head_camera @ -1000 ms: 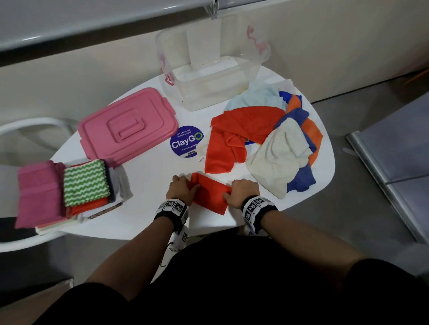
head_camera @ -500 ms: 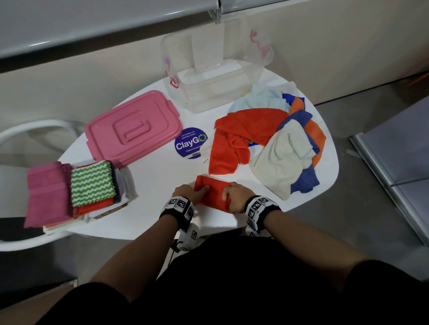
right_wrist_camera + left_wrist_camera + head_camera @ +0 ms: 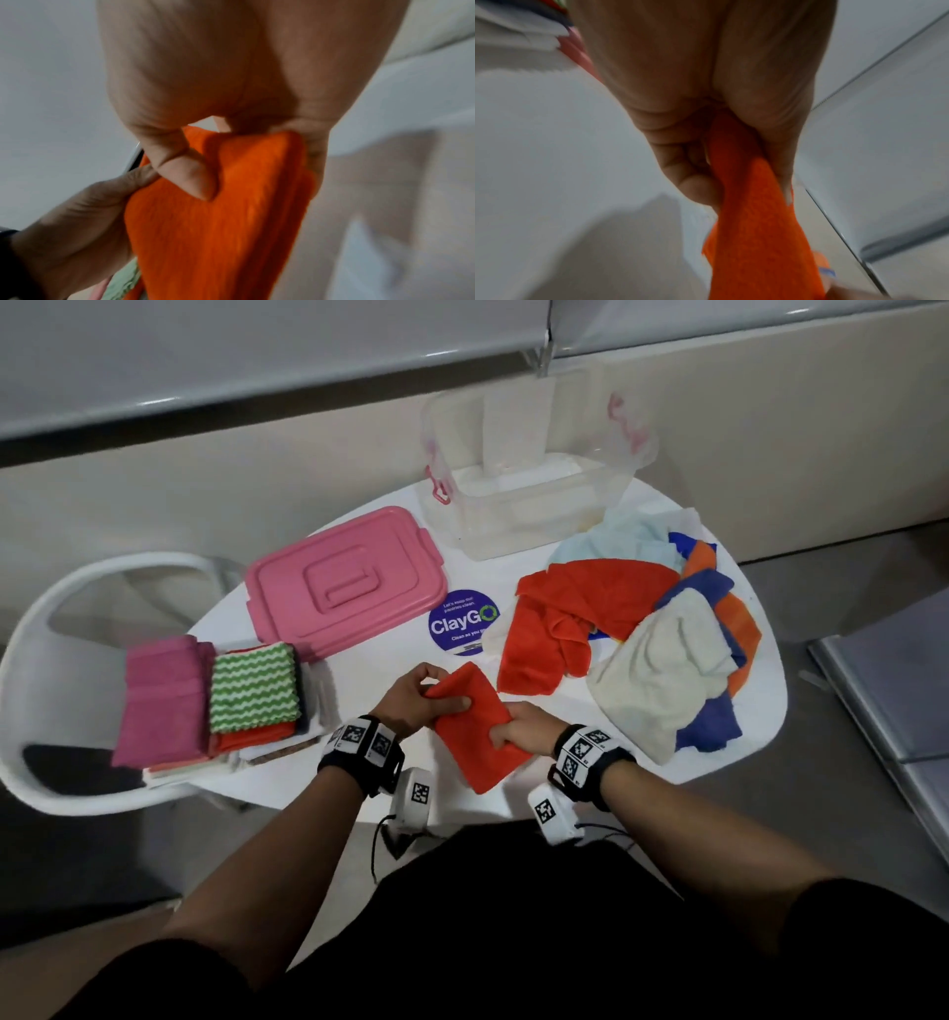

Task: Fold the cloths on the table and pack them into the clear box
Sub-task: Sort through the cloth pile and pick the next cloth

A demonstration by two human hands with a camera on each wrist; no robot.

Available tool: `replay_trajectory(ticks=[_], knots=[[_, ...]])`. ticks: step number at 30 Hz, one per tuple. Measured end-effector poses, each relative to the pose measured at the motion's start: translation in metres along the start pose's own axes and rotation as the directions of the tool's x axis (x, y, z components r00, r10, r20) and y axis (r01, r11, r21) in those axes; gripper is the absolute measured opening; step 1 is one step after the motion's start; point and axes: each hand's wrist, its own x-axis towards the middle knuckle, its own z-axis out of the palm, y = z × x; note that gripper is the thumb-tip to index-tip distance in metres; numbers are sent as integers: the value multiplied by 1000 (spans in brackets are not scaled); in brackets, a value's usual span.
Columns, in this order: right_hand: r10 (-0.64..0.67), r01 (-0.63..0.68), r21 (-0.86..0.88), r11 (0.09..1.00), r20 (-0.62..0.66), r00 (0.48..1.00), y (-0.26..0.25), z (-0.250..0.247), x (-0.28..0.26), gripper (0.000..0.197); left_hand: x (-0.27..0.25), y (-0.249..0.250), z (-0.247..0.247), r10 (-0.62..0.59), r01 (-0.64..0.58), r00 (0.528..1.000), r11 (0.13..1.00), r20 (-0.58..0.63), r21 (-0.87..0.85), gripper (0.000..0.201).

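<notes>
A folded orange-red cloth (image 3: 480, 731) hangs tilted above the near edge of the white table (image 3: 369, 680). My left hand (image 3: 418, 698) grips its upper left corner, thumb over the fabric (image 3: 757, 233). My right hand (image 3: 518, 731) pinches its right edge, thumb on top of the cloth (image 3: 218, 223). The clear box (image 3: 529, 505) stands open at the table's far side; I see no cloths in it. A loose heap of cloths (image 3: 642, 629), orange-red, cream, blue and pale blue, lies to the right.
The pink lid (image 3: 344, 580) lies left of the box, beside a round purple sticker (image 3: 462, 621). A stack of folded cloths (image 3: 215, 706), pink and green-zigzag on top, sits at the table's left end over a white chair (image 3: 61, 618).
The cloth lay flat under both hands on the table edge; now both hands have lifted it off the surface and turned it, holding it folded smaller.
</notes>
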Motion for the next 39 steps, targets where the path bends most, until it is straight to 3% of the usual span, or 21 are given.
replay_trajectory(ticks=[2, 5, 8, 11, 14, 16, 18, 20, 22, 26, 29, 35, 39], knots=[[31, -33, 98, 995, 20, 999, -12, 19, 1, 31, -6, -2, -22, -4, -4, 997, 995, -82, -98, 34], [23, -39, 157, 987, 101, 995, -35, 48, 3, 51, -19, -7, -54, -19, -31, 972, 978, -234, -207, 29], [-20, -12, 190, 982, 165, 986, -67, 69, 7, 43, -31, -12, -85, -60, -66, 926, 946, -372, -316, 36], [-54, 4, 247, 969, 196, 979, -101, 90, 17, 46, -42, -15, -117, -117, -54, 919, 908, -376, -415, 50], [-92, 39, 248, 968, 209, 973, -133, 117, 31, 50, -59, -15, -149, -117, -30, 922, 929, -369, -370, 39], [-123, 72, 223, 972, 225, 967, -156, 136, 39, 42, -71, -13, -174, -78, -90, 869, 945, -488, -313, 45], [-150, 101, 206, 973, 238, 960, -179, 158, 48, 28, -82, -15, -209, 34, -147, 768, 981, -640, -123, 44], [-182, 142, 179, 974, 236, 955, -201, 183, 59, 21, -95, -16, -242, 148, -96, 670, 989, -728, 113, 31], [-212, 185, 133, 974, 236, 948, -220, 207, 70, 23, -104, -16, -269, 216, -48, 642, 969, -736, 242, 21], [-210, 184, 111, 977, 316, 925, -249, 251, 87, 27, -112, -26, -314, 276, -66, 634, 950, -723, 305, 15], [-171, 155, 74, 985, 328, 929, -257, 274, 99, 18, -108, -38, -331, 332, -41, 673, 909, -661, 415, 26], [-132, 166, -101, 981, 275, 952, -252, 280, 113, 15, -79, -70, -327, 468, 133, 663, 694, -584, 707, 46], [-174, 178, 11, 984, 266, 948, -240, 275, 112, 15, -51, -94, -331, 507, 72, 761, 554, -405, 830, 50]])
